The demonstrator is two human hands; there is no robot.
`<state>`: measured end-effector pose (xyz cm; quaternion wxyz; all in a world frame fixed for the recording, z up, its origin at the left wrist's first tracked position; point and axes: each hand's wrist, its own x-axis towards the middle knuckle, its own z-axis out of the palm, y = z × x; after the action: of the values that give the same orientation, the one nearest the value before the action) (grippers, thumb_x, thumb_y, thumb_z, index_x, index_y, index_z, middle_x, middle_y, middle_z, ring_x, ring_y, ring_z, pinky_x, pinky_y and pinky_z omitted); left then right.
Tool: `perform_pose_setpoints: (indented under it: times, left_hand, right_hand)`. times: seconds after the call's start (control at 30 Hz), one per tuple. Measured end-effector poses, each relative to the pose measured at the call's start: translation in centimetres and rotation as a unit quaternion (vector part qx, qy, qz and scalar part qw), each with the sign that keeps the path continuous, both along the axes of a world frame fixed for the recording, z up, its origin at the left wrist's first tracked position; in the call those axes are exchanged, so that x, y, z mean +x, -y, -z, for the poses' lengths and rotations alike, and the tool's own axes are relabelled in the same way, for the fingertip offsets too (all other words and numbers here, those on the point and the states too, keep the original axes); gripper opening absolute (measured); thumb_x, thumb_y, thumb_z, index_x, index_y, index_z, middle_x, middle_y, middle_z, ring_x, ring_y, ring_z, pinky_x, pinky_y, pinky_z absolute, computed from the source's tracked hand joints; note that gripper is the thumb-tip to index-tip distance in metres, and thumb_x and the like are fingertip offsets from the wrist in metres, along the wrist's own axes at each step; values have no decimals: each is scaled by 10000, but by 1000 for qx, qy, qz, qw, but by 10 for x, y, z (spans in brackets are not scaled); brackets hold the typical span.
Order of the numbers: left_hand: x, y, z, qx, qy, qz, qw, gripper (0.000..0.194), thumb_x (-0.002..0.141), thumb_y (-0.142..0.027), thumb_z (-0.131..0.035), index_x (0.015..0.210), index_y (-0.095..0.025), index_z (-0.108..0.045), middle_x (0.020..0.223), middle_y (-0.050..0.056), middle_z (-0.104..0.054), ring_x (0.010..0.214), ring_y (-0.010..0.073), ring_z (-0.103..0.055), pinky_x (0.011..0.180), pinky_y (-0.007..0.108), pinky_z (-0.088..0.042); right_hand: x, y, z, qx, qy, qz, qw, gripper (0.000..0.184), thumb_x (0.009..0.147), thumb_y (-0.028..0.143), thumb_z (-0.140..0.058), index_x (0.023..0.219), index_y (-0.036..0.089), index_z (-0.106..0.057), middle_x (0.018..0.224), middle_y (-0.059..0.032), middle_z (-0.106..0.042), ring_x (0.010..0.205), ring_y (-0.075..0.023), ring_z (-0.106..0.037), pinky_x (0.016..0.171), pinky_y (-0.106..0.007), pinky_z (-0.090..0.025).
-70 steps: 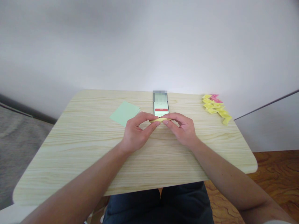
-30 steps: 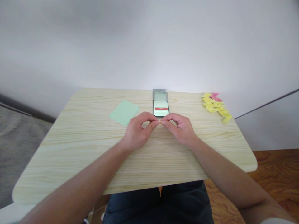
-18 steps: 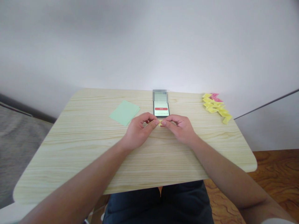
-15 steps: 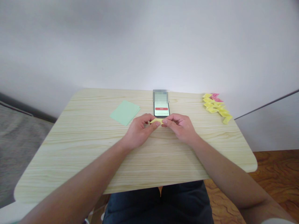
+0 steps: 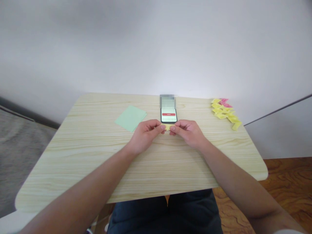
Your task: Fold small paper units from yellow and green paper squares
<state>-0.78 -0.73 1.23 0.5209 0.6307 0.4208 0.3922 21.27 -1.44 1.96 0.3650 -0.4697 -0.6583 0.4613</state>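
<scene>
A small folded piece of yellow paper (image 5: 168, 127) is held between my two hands, just in front of the phone. My left hand (image 5: 146, 134) pinches its left end between thumb and fingers. At the right end, the thumb and fingers of my right hand (image 5: 188, 131) are closed on the same paper. Both fingertip groups cover much of it, so only a short yellow strip shows between the thumbs.
Green square sheets (image 5: 131, 118) lie left of my hands on the wooden table (image 5: 161, 169). A phone (image 5: 168, 113) with a lit screen is at the back. Several folded yellow papers (image 5: 223, 112) and pink ones (image 5: 225, 103) rest at the right, near a white wall (image 5: 156, 48).
My left fingers have shifted on the yellow paper, and its pointed left end, visible before, is now covered. Both thumbs now press it side by side. The table items stay put.
</scene>
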Motion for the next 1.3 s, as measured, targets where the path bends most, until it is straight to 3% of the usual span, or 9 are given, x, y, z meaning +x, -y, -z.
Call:
perform_pose_setpoints:
  times: [0.3,0.73,1.1,1.3]
  left_hand:
    - [1,-3,-2,42,-27,-56,997,377,952,-469,-600,741,-163,-663,731,16,-648,745,157,-565,728,280,-441]
    - [0,-3,0,49,-30,-70,996,432,947,-509,-598,671,-177,-597,642,-12,-550,640,133,-478,630,275,-381]
    - [1,1,-4,57,-50,-14,997,409,966,-476,-571,689,-176,-595,660,-11,-530,660,137,-457,629,278,-356]
    - [0,3,-5,46,-44,-16,998,410,947,-507,-595,711,-173,-620,658,-11,-533,654,137,-460,613,278,-346]
  right_hand:
    - [2,-2,-1,-5,12,12,1000,369,910,523,-686,764,189,-737,753,-27,-747,690,-142,-653,653,-258,-492]
    - [2,-3,-3,-11,-36,10,999,369,907,506,-690,730,184,-709,698,-24,-718,649,-136,-631,656,-271,-504]
    - [-1,0,1,-20,-57,-5,998,338,922,500,-675,788,189,-673,704,-5,-682,652,-129,-600,645,-261,-484]
    - [-1,1,-1,-1,-42,-17,999,332,935,483,-659,770,195,-650,708,-4,-666,670,-136,-593,656,-267,-474]
